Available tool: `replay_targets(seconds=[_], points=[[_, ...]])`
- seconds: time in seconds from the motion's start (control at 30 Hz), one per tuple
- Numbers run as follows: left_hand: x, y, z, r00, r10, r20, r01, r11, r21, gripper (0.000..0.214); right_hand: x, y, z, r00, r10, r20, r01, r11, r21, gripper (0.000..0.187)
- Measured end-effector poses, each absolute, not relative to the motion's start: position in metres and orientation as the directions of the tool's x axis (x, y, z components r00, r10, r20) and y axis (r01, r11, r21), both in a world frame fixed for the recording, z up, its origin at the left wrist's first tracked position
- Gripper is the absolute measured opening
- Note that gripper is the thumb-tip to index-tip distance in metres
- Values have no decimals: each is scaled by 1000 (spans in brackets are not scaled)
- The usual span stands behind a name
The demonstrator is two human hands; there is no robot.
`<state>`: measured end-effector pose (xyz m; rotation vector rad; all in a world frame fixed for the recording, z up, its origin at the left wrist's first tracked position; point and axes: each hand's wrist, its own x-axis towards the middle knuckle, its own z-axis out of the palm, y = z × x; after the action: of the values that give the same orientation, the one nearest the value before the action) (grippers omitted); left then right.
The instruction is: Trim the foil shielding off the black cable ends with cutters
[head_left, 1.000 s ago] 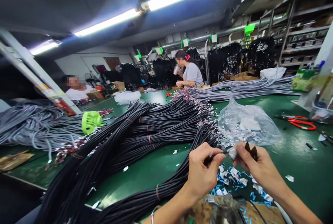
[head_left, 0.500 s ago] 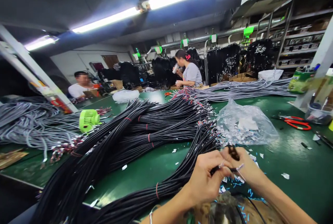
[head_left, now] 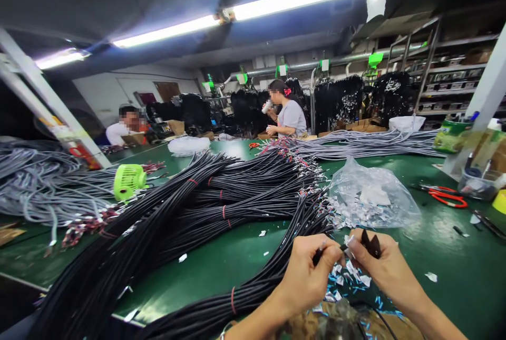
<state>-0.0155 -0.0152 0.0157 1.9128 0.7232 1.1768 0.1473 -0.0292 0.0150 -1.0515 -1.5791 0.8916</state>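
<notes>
My left hand (head_left: 310, 266) is closed on the end of a black cable (head_left: 317, 254), pinched between thumb and fingers. Just right of it, my right hand (head_left: 377, 261) is closed, with a dark two-pointed tool (head_left: 370, 245) sticking up between its fingers; the rest of that tool is hidden. Thumb and finger of the same hand also pinch a small white piece (head_left: 348, 241) at the cable's tip. Scraps of white paper (head_left: 364, 280) and short blue insulation bits lie below the hands. Bundles of black cables (head_left: 253, 208) tied with red bands stretch away to the left.
A clear plastic bag (head_left: 373, 200) of scraps stands beyond my hands. Red-handled scissors (head_left: 446, 196) and a tub of tools (head_left: 478, 182) are at right. A green fan (head_left: 129, 181) and grey cables (head_left: 35, 182) lie at left. Two people sit across the green table (head_left: 221, 255).
My right hand has turned and drawn slightly right, and its thumb now pinches the white piece. The thin wires that showed between the hands are now hidden. The view has shifted a little.
</notes>
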Motion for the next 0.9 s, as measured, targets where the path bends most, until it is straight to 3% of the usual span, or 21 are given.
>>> replay_targets(seconds=[0.17, 0.27, 0.37, 0.47, 0.6, 0.67, 0.8, 0.9], points=[[-10, -10, 8, 400, 822, 406, 46, -461, 886, 31, 146, -32, 21, -43, 878, 476, 324, 463, -825, 25], [-5, -9, 3, 237, 853, 466, 104, -499, 860, 12, 145, -36, 20, -3, 753, 658, 493, 573, -654, 20], [-3, -10, 0, 170, 802, 572, 166, -595, 786, 4, 146, -38, 19, -44, 655, 754, 549, 647, -530, 15], [-5, -12, 0, 196, 740, 644, 184, -672, 717, 10, 149, -38, 18, -41, 619, 784, 553, 668, -498, 7], [-9, -15, 4, 249, 748, 615, 203, -661, 722, 21, 153, -38, 17, 26, 553, 833, 587, 666, -460, 16], [-10, -16, 7, 266, 746, 610, 215, -663, 717, 25, 152, -40, 18, 26, 560, 828, 554, 681, -479, 15], [-11, -17, 12, 265, 759, 595, 238, -650, 722, 31, 145, -44, 18, 154, 707, 690, 398, 595, -698, 3], [-11, -16, 14, 240, 767, 595, 264, -642, 720, 30, 140, -47, 16, 224, 779, 586, 311, 513, -800, 8]])
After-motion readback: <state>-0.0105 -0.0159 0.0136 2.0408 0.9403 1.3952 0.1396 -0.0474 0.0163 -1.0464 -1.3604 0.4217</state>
